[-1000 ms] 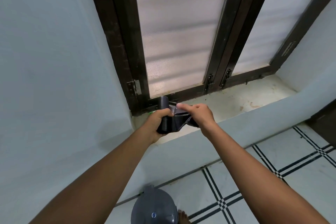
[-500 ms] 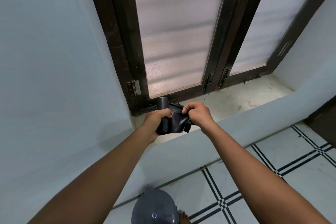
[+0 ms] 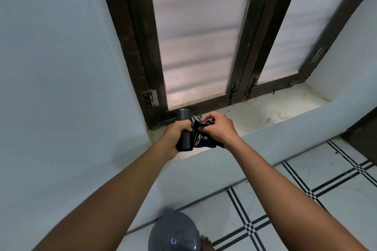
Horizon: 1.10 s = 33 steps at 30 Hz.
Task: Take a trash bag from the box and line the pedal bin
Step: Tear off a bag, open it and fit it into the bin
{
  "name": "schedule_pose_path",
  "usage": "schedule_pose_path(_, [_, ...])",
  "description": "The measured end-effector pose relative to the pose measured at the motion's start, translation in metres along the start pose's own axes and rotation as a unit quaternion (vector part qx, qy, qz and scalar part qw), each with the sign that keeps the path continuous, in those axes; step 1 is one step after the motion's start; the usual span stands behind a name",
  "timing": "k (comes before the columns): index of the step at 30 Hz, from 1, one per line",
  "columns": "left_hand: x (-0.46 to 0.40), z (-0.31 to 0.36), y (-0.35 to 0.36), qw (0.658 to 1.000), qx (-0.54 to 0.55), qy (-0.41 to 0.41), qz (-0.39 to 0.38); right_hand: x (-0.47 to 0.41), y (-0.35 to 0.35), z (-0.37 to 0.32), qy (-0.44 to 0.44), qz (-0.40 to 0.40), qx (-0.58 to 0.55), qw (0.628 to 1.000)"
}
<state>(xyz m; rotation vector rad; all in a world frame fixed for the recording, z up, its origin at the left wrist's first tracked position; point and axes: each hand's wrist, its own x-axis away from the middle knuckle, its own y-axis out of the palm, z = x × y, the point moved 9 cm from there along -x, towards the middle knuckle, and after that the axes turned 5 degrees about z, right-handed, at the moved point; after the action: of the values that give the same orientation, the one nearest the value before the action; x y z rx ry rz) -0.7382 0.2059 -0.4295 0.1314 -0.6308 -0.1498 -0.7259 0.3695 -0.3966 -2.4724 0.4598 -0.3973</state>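
Over the left end of the window sill [image 3: 271, 112], my left hand [image 3: 175, 131] grips a dark grey roll of trash bags [image 3: 184, 117] that stands nearly upright. A loose black trash bag [image 3: 201, 138] trails off the roll to the right. My right hand [image 3: 217, 126] pinches the crumpled top of that bag with curled fingers. The grey pedal bin [image 3: 173, 232] stands on the floor below, its domed lid shut, at the bottom edge of the view. No box is in sight.
A dark-framed window with frosted panes [image 3: 195, 34] rises behind the sill. Pale blue wall [image 3: 61, 87] closes the left side. White floor tiles with black lines [image 3: 306, 199] spread right of the bin, and a bare toe [image 3: 206, 243] shows beside it.
My right hand has shifted its pinch on the bag and bunched more of the black plastic near the roll. The left hand keeps its grip on the roll, almost still.
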Motion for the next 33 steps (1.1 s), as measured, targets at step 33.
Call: schedule_pose_path(33, [0.014, 0.0, -0.015, 0.999, -0.006, -0.024, -0.02, 0.015, 0.016, -0.005, 0.002, -0.055, -0.114, 0.992])
